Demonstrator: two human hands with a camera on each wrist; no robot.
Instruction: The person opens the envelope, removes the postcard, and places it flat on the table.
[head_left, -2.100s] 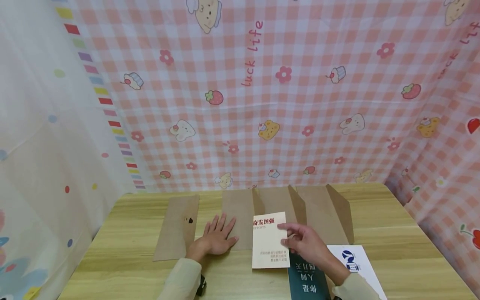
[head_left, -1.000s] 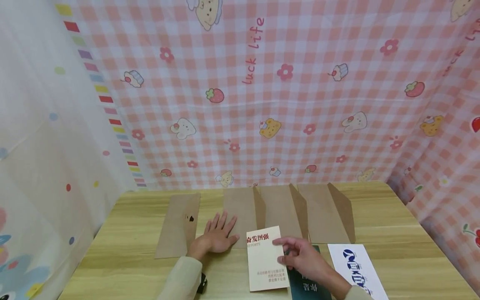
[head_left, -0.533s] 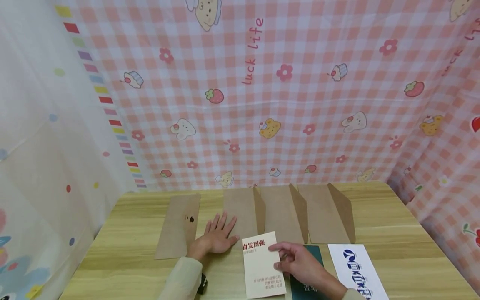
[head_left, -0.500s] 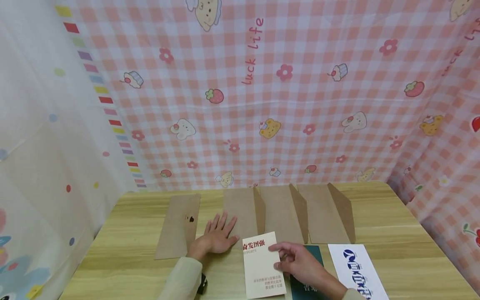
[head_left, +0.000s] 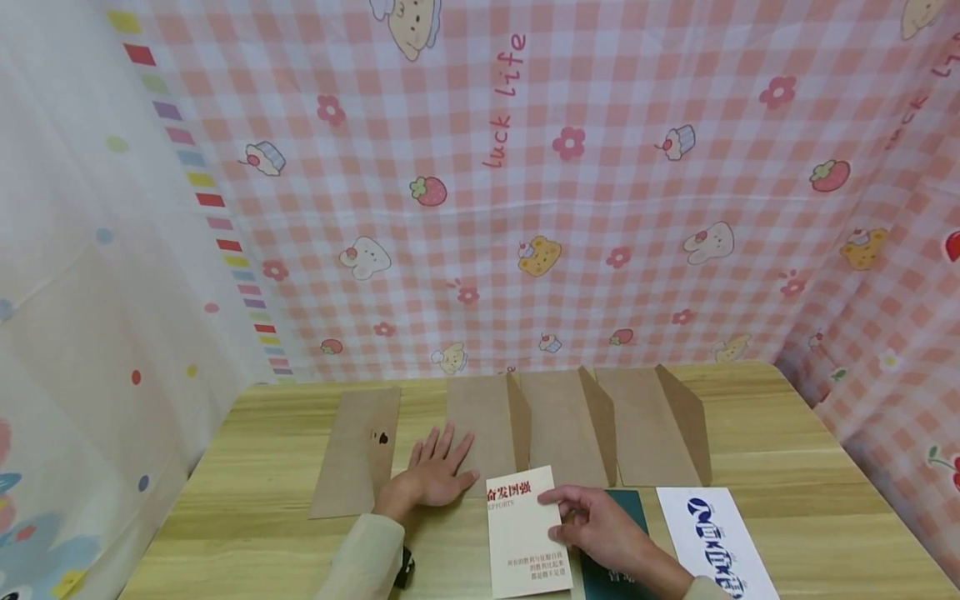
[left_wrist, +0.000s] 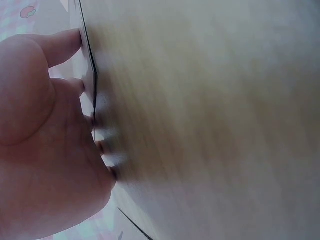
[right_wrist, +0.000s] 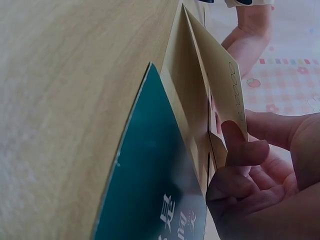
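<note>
My right hand (head_left: 600, 525) pinches the right edge of a cream card (head_left: 525, 533) with red lettering along its top. In the right wrist view the card (right_wrist: 217, 65) tilts up off the table, thumb and fingers on its edge. Partly under that hand lies a dark green card (head_left: 626, 504) with white characters. My left hand (head_left: 431, 477) rests with spread fingers at the left edge of a brown paper envelope (head_left: 480, 417). In the left wrist view the left hand's fingertips (left_wrist: 75, 40) touch the envelope and the table, with nothing gripped.
Two more brown envelopes with raised flaps, a middle one (head_left: 555, 425) and a right one (head_left: 645, 429), adjoin in a row. A separate envelope (head_left: 348, 467) with a small dark mark lies left. A white card (head_left: 720, 542) with blue lettering lies right. A checked curtain (head_left: 480, 208) hangs behind the table.
My right hand has drawn the cream card toward me and slightly left, away from the envelopes. In the last half second it hardly moves. The left hand has stayed in place.
</note>
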